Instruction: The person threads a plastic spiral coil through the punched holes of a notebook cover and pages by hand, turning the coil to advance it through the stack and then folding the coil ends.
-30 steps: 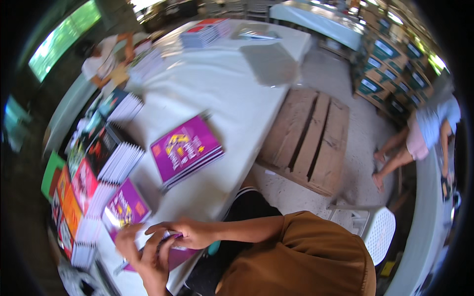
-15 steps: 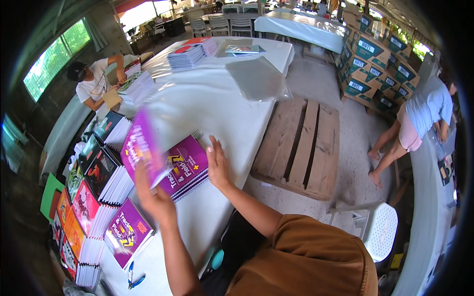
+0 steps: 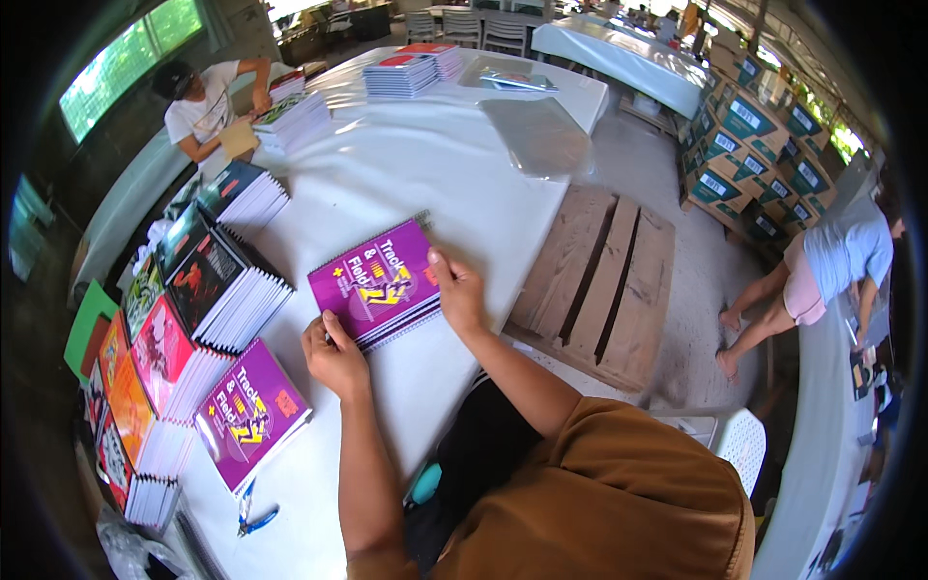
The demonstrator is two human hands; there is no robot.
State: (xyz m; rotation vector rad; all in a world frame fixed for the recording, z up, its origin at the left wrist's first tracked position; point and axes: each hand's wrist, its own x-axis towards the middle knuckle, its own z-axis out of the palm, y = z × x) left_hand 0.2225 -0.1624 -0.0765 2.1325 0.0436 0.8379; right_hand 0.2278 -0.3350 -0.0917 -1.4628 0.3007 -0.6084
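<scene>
A small stack of purple spiral notebooks (image 3: pixel 375 280) lies in front of me on the white-covered table (image 3: pixel 396 164). My left hand (image 3: pixel 335 356) is closed at the stack's near left corner, its thumb by the cover's edge. At the right end my right hand (image 3: pixel 459 293) grips the stack, thumb on top and the other fingers hidden along the side. More of the same purple notebooks (image 3: pixel 253 414) sit in a low pile to the left. Below that pile lie blue-handled cutting pliers (image 3: pixel 256 512), open and untouched.
Piles of notebooks with black covers (image 3: pixel 205 280), red-pink (image 3: pixel 162 343) and orange covers (image 3: pixel 130 391) line the left side. Across the table a person (image 3: pixel 208 111) handles books. Clear plastic sheets (image 3: pixel 536 135) lie farther off. A wooden pallet (image 3: pixel 590 285) and stacked cartons (image 3: pixel 744 155) stand right.
The purple notebook raised in my left hand has come down onto the stack. My right hand, open beside the stack before, now grips its end. The view has shifted slightly.
</scene>
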